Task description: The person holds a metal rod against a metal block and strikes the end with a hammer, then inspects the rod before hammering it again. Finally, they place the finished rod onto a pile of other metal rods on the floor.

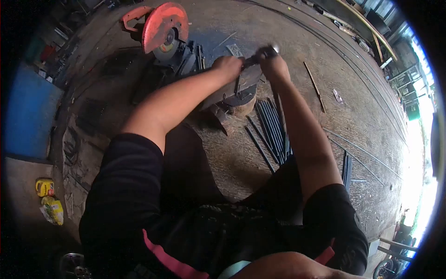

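My left hand (227, 68) is closed just above a dark metal plate (251, 76); its fingertips and whatever they hold are hard to make out. Beside it, my right hand (275, 66) is wrapped around a dark tool with a shiny rounded end (276, 48), blurred and partly covered by the fingers. Below both hands, the plate rests over a round wooden block (244, 108). Several dark metal rods (272, 125) lie on the ground between the block and my right forearm.
A red cut-off saw (160, 28) stands left of my hands. Long thin rods (364, 156) and a brown stick (315, 87) lie on the right. A yellow container (45, 187) sits at far left, near a blue panel (35, 114).
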Tool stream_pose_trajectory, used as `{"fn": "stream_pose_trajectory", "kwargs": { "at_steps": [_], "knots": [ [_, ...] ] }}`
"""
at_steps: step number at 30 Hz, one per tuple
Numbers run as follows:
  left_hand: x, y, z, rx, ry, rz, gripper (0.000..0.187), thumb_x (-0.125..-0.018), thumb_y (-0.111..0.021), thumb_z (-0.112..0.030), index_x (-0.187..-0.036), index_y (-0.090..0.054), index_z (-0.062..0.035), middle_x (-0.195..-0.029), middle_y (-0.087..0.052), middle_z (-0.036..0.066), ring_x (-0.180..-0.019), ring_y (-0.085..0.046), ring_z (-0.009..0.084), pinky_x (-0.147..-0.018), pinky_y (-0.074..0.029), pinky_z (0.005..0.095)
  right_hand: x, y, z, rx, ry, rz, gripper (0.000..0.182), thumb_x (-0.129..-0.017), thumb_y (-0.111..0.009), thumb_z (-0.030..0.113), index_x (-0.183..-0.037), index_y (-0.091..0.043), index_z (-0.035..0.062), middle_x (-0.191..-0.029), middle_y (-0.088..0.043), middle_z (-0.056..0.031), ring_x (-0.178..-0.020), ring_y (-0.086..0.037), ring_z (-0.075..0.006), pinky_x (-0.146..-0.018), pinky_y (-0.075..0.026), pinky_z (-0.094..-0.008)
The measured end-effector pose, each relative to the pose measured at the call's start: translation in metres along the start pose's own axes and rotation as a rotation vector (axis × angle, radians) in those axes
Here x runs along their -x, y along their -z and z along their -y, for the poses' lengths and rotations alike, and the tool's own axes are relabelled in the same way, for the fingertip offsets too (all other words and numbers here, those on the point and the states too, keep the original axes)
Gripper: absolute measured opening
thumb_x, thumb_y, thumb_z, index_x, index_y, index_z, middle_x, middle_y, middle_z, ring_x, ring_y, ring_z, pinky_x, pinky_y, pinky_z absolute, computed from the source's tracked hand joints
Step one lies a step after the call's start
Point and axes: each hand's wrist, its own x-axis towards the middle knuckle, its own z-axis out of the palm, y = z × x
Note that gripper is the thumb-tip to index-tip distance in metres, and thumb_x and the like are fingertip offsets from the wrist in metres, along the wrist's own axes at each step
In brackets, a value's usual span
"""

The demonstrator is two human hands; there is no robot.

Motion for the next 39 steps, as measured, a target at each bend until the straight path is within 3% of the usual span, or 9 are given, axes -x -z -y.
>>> {"fn": "stream_pose_trajectory", "kwargs": {
  "at_steps": [3, 7, 9, 22, 27, 29, 35, 37, 39],
  "knots": [
    [0.008, 0.015, -0.008, -0.039, 0.106, 0.096, 0.023, -0.089, -0.049, -0.020, -0.103, -0.062, -0.0067, -0.092, -0.066, 0.022, -0.088, -0.065, 0.0398, -0.074, -0.051, 0.0500, -0.002, -0.002, -0.006, -0.244, -0.315, 0.143, 0.059, -0.084, -0.056, 0.052, -0.115, -0.060, 0.0018, -0.111, -0.063, -0.0242, -0.108, -0.058, -0.0385, -0.092, -0.044, -0.0426],
    [0.004, 0.018, -0.010, 0.032, 0.187, 0.138, 0.029, -0.092, -0.049, -0.028, -0.103, -0.064, -0.0063, -0.098, -0.065, 0.023, -0.095, -0.063, 0.0391, -0.081, -0.050, 0.0491, -0.005, 0.002, -0.014, -0.269, -0.311, 0.161, 0.058, -0.084, -0.056, 0.052, -0.115, -0.061, 0.0029, -0.111, -0.063, -0.0239, -0.109, -0.058, -0.0388, -0.092, -0.045, -0.0422],
    [0.000, 0.017, -0.009, 0.058, 0.233, 0.156, 0.033, -0.092, -0.049, -0.033, -0.106, -0.065, -0.0073, -0.101, -0.065, 0.022, -0.097, -0.064, 0.0374, -0.083, -0.050, 0.0480, -0.011, -0.014, -0.025, -0.182, -0.156, -0.044, 0.051, -0.085, -0.057, 0.052, -0.097, -0.064, 0.0024, -0.068, -0.061, -0.0086, -0.058, -0.063, -0.0192, -0.054, -0.050, -0.0347],
    [-0.005, 0.004, 0.006, 0.217, 0.277, 0.189, 0.043, -0.096, -0.043, -0.034, -0.100, -0.065, 0.0030, -0.103, -0.063, 0.027, -0.100, -0.060, 0.0421, -0.086, -0.046, 0.0495, -0.017, -0.014, -0.040, -0.296, -0.376, 0.044, 0.055, -0.084, -0.060, 0.053, -0.086, -0.061, -0.0014, -0.063, -0.058, -0.0080, -0.052, -0.059, -0.0184, -0.049, -0.048, -0.0339],
    [-0.010, 0.002, -0.001, 0.155, 0.239, 0.232, 0.046, -0.097, -0.039, -0.035, -0.099, -0.065, 0.0033, -0.101, -0.063, 0.027, -0.098, -0.060, 0.0435, -0.086, -0.046, 0.0501, 0.000, 0.029, -0.004, -0.514, -0.310, 0.066, 0.055, -0.085, -0.059, 0.055, -0.082, -0.060, -0.0001, -0.061, -0.057, -0.0068, -0.049, -0.056, -0.0174, -0.044, -0.045, -0.0330],
    [-0.012, -0.002, -0.002, 0.136, 0.265, 0.267, 0.047, -0.097, -0.037, -0.034, -0.097, -0.065, 0.0036, -0.100, -0.063, 0.028, -0.096, -0.061, 0.0444, -0.086, -0.046, 0.0503, -0.020, 0.037, -0.003, -0.546, -0.176, -0.067, 0.054, -0.086, -0.060, 0.052, -0.091, -0.064, -0.0022, -0.065, -0.062, -0.0098, -0.055, -0.061, -0.0187, -0.053, -0.049, -0.0345],
    [-0.014, -0.005, 0.001, 0.177, 0.225, 0.249, 0.044, -0.097, -0.037, -0.031, -0.096, -0.066, 0.0026, -0.097, -0.064, 0.028, -0.094, -0.062, 0.0436, -0.086, -0.046, 0.0504, -0.006, 0.089, 0.062, -0.766, 0.018, -0.257, 0.043, -0.091, -0.058, 0.045, -0.077, -0.058, 0.0046, -0.058, -0.054, -0.0030, -0.048, -0.053, -0.0132, -0.042, -0.042, -0.0297],
    [-0.012, 0.000, -0.003, 0.186, 0.250, 0.250, 0.043, -0.097, -0.038, -0.031, -0.098, -0.066, 0.0020, -0.099, -0.064, 0.028, -0.096, -0.062, 0.0432, -0.085, -0.047, 0.0502, -0.011, 0.070, 0.053, -0.610, -0.031, -0.248, 0.050, -0.087, -0.060, 0.047, -0.089, -0.063, -0.0022, -0.063, -0.063, -0.0130, -0.056, -0.065, -0.0256, -0.055, -0.051, -0.0377],
    [-0.009, 0.009, -0.008, 0.193, 0.274, 0.244, 0.042, -0.096, -0.039, -0.030, -0.099, -0.066, 0.0015, -0.100, -0.064, 0.027, -0.097, -0.061, 0.0427, -0.085, -0.047, 0.0499, -0.015, 0.021, 0.018, -0.134, -0.047, -0.131, 0.051, -0.085, -0.057, 0.045, -0.108, -0.062, -0.0010, -0.101, -0.065, -0.0268, -0.101, -0.061, -0.0425, -0.085, -0.049, -0.0461]
  ]
}}
